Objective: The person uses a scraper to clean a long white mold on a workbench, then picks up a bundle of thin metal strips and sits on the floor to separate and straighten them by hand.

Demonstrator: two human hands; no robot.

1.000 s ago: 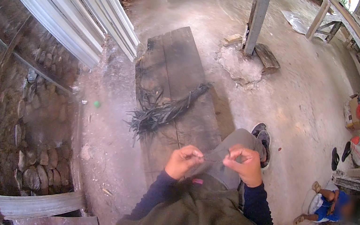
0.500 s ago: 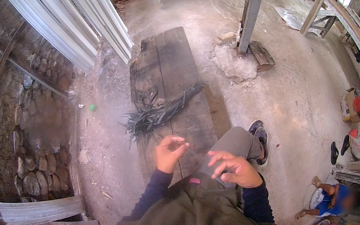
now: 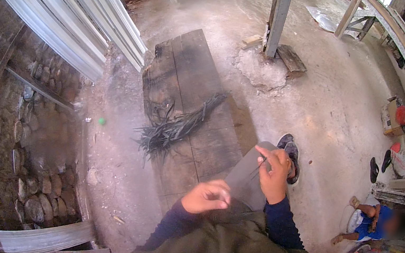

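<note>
- which step is in hand?
- seemingly, handling one thin dark strand (image 3: 259, 166): the right hand (image 3: 273, 176) pinches it over the grey-trousered knee (image 3: 244, 183).
- and the left hand (image 3: 205, 197)?
- loosely curled; i can't tell if it grips anything.
- where is the bundle of narrow blackish strips (image 3: 176, 130)?
- across the dark wooden planks (image 3: 211, 155). the next move likely calls for a light fingertip grip.

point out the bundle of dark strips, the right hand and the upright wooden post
Bundle of dark strips (image 3: 176, 129): head view, middle of the bundle.
Right hand (image 3: 274, 177): head view, middle of the hand.
Wooden post (image 3: 277, 24): head view, middle of its visible shaft.
</note>
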